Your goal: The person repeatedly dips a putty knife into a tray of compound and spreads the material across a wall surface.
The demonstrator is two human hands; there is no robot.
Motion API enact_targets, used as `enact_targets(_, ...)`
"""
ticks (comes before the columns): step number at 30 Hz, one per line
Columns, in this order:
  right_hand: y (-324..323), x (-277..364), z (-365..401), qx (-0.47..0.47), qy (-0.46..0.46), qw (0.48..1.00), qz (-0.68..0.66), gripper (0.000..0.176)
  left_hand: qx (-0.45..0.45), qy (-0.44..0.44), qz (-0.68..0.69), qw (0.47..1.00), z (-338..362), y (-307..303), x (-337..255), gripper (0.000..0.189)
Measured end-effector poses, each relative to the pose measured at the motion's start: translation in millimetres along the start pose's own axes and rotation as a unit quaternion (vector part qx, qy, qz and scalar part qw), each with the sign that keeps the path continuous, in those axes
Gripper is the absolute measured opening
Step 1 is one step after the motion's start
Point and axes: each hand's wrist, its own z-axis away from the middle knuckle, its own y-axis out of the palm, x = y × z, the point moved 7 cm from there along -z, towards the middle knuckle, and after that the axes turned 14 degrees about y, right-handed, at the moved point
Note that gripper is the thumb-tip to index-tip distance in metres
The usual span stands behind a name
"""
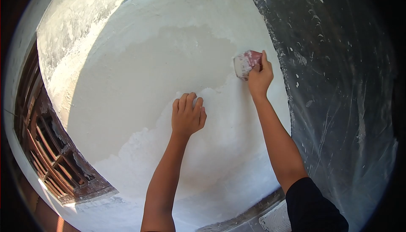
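My right hand (261, 76) is closed round the reddish edge of a small scraper (244, 64), which is smeared with white paste and lies against the white wall (148, 79) near its right side. Lower and nearer the middle, my left hand (189, 112) touches the wall with its fingers bent and a little apart, holding nothing that shows. Around both hands the surface has a darker, greyish patch above and a brighter white area below.
A dark plastic sheet (334, 96) with white splashes hangs along the right side. At the lower left is a brown wooden frame with slats (55, 151). Sunlight falls on the upper left wall. A dark ledge (253, 211) runs along the bottom.
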Motion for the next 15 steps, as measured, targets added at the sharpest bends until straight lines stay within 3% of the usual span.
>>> enact_targets(3, -1.0, 13.1, 10.3, 0.057, -0.018, 0.997, -0.047, 0.053, 0.001, -0.002, -0.005, 1.000, -0.3, 0.2, 0.5, 0.031)
enact_targets(5, 23.8, 34.3, 41.1, 0.181, -0.096, 0.978, -0.025, 0.054, 0.004, -0.002, -0.005, 1.000, -1.1, -0.2, -1.0, 0.031)
enact_targets(7, 42.8, 43.8, 57.8, 0.265, -0.103, 0.959, -0.008, 0.053, -0.006, -0.001, -0.009, 1.000, -2.0, -3.6, -0.6, 0.030)
enact_targets(8, 45.9, 37.7, 52.1, 0.266, -0.101, 0.959, -0.009, 0.053, -0.004, -0.001, -0.008, 1.000, -2.0, -2.5, 0.2, 0.030)
enact_targets(10, 24.4, 21.7, 22.4, 0.066, -0.069, 0.995, -0.001, 0.052, -0.006, -0.004, -0.008, 1.000, -0.2, -0.4, 0.9, 0.031)
enact_targets(11, 11.6, 14.1, 14.8, 0.014, -0.034, 0.999, 0.022, 0.053, -0.002, -0.006, -0.007, 1.000, 0.7, 0.3, 1.0, 0.031)
enact_targets(13, 1.2, 24.1, 19.3, 0.042, 0.001, 0.998, -0.050, 0.053, 0.004, 0.000, -0.007, 1.000, -0.1, 1.0, 0.3, 0.030)
enact_targets(15, 18.1, 38.7, 38.7, 0.134, -0.103, 0.984, -0.054, 0.052, -0.001, -0.003, -0.006, 1.000, -1.1, 0.0, 1.5, 0.030)
